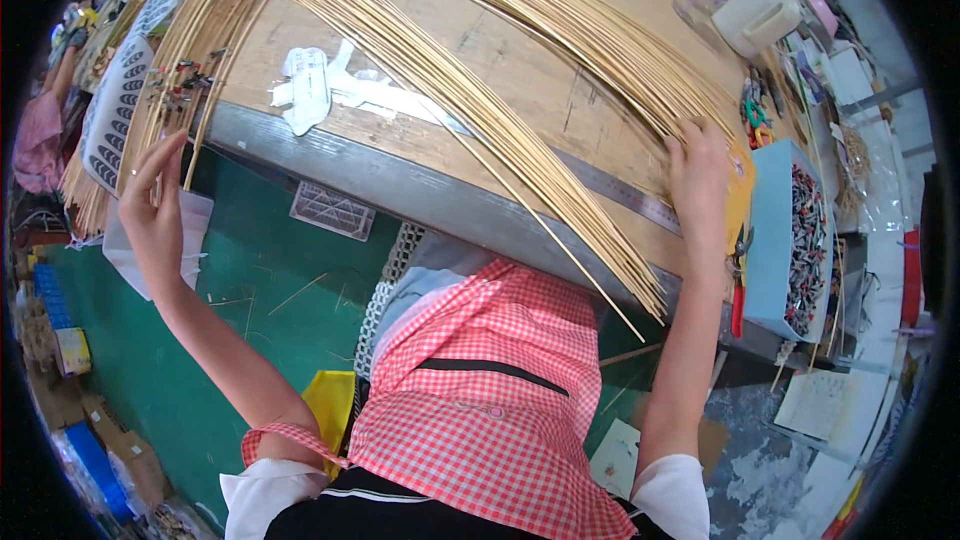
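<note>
Two bundles of long, thin bamboo strips lie across the wooden table. My right hand is at the near right end of the far bundle, its fingers bent over the strip ends. The nearer bundle slants down to the right, its ends reaching past the table edge by my apron. Out to the left, my left hand is raised with its fingers apart, beside more bamboo strips fitted with small dark and red clips. I make out nothing in it.
A light blue box of small red and black clips stands right of my right arm, near red-handled pliers. A metal ruler lies between the bundles. White tape pieces stick to the table. A white jug stands far right.
</note>
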Demonstrator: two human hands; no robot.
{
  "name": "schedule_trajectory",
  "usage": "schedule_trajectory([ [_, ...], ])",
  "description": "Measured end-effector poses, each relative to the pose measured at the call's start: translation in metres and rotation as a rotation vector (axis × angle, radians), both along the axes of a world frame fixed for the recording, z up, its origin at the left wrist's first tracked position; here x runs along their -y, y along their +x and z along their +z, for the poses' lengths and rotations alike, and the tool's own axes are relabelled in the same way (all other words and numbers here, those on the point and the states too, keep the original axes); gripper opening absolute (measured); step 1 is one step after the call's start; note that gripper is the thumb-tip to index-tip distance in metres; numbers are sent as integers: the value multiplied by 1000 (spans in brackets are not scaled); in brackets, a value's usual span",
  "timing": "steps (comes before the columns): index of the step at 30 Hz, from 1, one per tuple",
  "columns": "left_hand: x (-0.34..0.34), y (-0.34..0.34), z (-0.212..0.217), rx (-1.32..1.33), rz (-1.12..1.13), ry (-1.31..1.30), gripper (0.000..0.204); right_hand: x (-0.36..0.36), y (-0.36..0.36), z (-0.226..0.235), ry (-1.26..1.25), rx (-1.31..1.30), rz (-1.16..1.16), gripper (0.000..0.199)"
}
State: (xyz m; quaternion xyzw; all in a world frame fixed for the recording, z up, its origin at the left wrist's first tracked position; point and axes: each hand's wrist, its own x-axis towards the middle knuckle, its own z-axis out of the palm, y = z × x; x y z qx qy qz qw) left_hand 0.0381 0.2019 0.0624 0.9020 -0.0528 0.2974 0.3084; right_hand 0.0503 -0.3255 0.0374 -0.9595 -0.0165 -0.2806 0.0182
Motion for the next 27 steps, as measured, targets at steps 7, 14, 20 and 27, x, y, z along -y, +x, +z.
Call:
schedule_trajectory([
  [7,52,-18,-7,-117,-142,-41,16,12,27,-12,45,-21,-96,7],
  [14,81,-17,-15,-171,-244,-89,16,18,6,6,125,188,46,8],
  [20,99,-16,-17,-213,-301,-93,17,17,-10,8,417,2,-146,8],
  [27,119,-13,-21,-182,-382,-109,19,22,-23,12,528,186,-87,11],
])
